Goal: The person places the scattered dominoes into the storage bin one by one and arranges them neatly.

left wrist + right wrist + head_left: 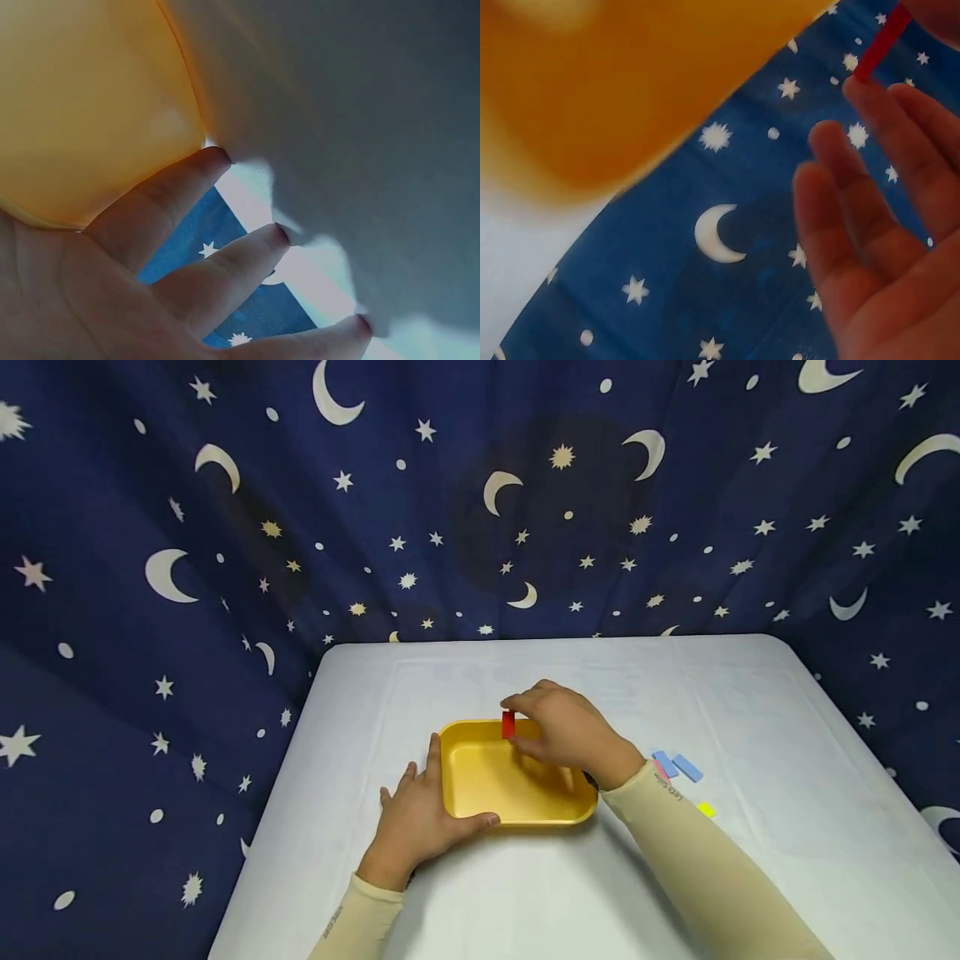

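A small flat red block (508, 724) is pinched between the thumb and fingertips of my right hand (566, 727), above the back part of a yellow tray (480, 793). In the right wrist view the red block (883, 43) appears edge-on as a thin strip, and the other fingers are spread apart. My left hand (420, 818) rests at the tray's front left corner, thumb along the front rim and index finger along the left side. Its straight fingers spread out beside the tray in the left wrist view.
To the right of the tray lie two blue blocks (687, 768) and a pink block (660, 769), partly hidden by the right sleeve. A yellow block (707, 810) peeks out beside that sleeve. The white table (360, 693) backs onto a dark blue curtain (465, 510) with moons and stars.
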Motion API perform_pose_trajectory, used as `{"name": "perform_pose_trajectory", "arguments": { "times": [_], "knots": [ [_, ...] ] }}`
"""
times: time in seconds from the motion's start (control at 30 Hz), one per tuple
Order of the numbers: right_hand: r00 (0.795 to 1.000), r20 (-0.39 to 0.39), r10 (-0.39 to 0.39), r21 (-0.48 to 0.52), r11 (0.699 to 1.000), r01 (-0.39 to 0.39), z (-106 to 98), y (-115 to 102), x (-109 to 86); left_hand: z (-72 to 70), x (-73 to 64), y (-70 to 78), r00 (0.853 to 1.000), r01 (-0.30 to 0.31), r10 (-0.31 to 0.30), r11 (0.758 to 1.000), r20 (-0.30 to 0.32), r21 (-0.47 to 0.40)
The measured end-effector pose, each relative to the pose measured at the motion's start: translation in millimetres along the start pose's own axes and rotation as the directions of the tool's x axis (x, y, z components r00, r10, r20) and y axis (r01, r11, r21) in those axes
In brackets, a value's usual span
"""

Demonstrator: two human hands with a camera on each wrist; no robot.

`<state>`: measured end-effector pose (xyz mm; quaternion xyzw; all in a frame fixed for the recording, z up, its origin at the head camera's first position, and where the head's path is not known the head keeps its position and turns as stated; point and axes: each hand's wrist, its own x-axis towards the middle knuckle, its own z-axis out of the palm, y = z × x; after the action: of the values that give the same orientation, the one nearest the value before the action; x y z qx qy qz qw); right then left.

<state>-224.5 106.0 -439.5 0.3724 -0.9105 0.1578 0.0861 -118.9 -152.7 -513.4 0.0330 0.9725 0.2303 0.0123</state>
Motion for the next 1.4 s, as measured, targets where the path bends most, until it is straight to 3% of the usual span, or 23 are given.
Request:
{"name": "perform_pose_trajectory", "arguments": {
  "times": [0.17, 0.43, 0.73, 1.07, 1.4],
  "knots": [
    [0.999, 0.019, -0.029, 0.018, 0.999, 0.029, 11, -14, 7.1, 4.9, 1.3, 3.9, 1.000, -0.007, 0.007, 1.000, 0.006, -0.016],
    [0.992, 0.115, -0.060, 0.019, 0.998, 0.058, 28, -34, 24.3, 5.8, 0.1, 3.2, 1.000, -0.012, 0.012, 1.000, 0.015, -0.019],
    [0.971, 0.234, 0.045, -0.085, 0.996, -0.025, 47, -44, 38.3, 4.4, 1.6, 6.6, 0.999, -0.035, 0.035, 0.999, 0.013, -0.005],
    [0.969, 0.244, -0.024, -0.161, 0.985, 0.065, 74, -60, 43.1, 3.0, -0.6, 5.5, 1.000, -0.023, 0.023, 1.000, 0.008, -0.008],
    [0.969, 0.245, -0.007, -0.151, 0.987, 0.046, 78, -63, 47.0, -0.6, -5.2, 2.7, 1.000, -0.007, 0.007, 1.000, 0.002, -0.002]
  ]
}}
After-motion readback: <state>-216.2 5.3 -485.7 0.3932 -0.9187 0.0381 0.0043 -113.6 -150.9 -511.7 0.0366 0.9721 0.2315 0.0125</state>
